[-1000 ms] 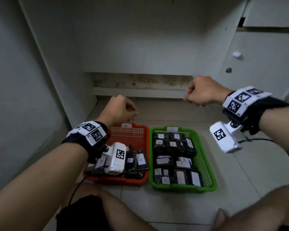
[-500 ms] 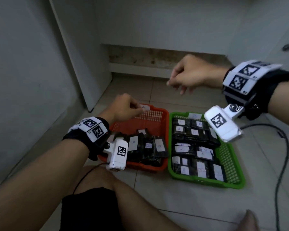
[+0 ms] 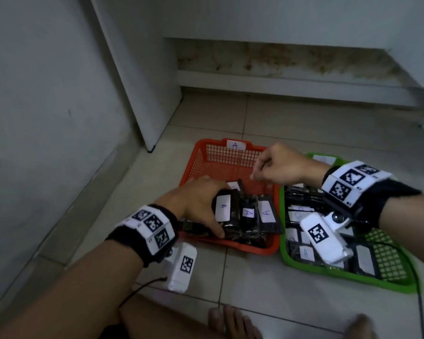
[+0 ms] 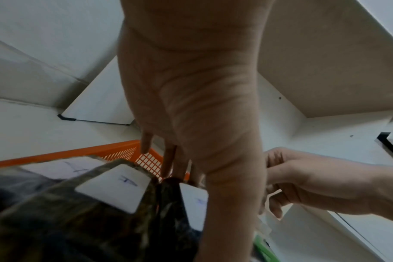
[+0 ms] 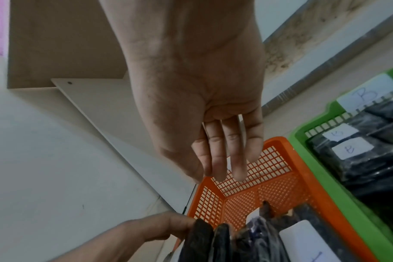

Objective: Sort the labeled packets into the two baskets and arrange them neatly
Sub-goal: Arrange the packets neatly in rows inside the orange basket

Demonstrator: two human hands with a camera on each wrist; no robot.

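Observation:
An orange basket (image 3: 250,249) tagged "A" sits on the floor beside a green basket (image 3: 348,276). Both hold several dark packets with white labels. My left hand (image 3: 203,204) is inside the orange basket and grips a dark packet labelled A (image 3: 223,207), thumb at its near end and fingers over its far end. The left wrist view shows that packet (image 4: 110,187) below my palm. My right hand (image 3: 267,167) hovers above the far right of the orange basket (image 5: 278,141), fingers loosely curled and holding nothing. Packets labelled B (image 3: 306,253) lie flat in the green basket (image 5: 303,138).
A white cabinet panel (image 3: 137,81) stands to the left behind the baskets, and a stained ledge (image 3: 279,79) runs along the back. My bare legs and feet (image 3: 230,321) are at the front. A black cable (image 3: 421,302) trails down past the green basket.
Both hands have dropped from mid-air to the orange basket. My left hand has taken hold of a packet labelled A. The view has tilted down and closer.

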